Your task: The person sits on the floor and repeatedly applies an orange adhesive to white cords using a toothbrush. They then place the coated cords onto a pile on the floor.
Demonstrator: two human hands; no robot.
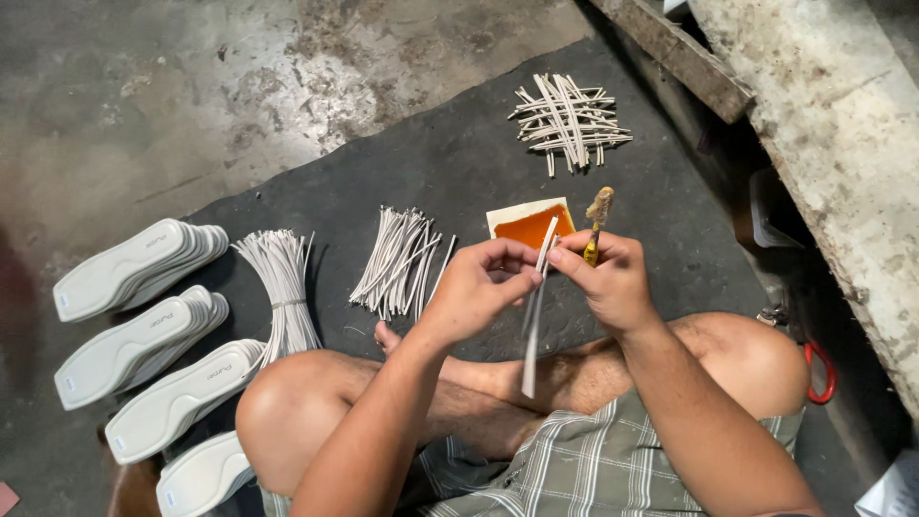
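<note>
Both of my hands are raised over my crossed legs. My left hand (476, 287) pinches the upper part of a thin white strip (531, 335) that hangs down toward my shin. My right hand (605, 278) touches the strip's top end and also grips a small yellow-handled brush (597, 215) with a glue-caked tip pointing up. Just beyond my hands lies a pale card with orange glue (523, 227) on the dark mat.
On the dark rubber mat (459, 163) lie a loose pile of white strips (398, 260), a tied bundle of strips (283, 287) and a criss-crossed stack (569, 120). White shoe insoles (144, 325) lie in fanned stacks at left. A concrete ledge (842, 144) runs at right.
</note>
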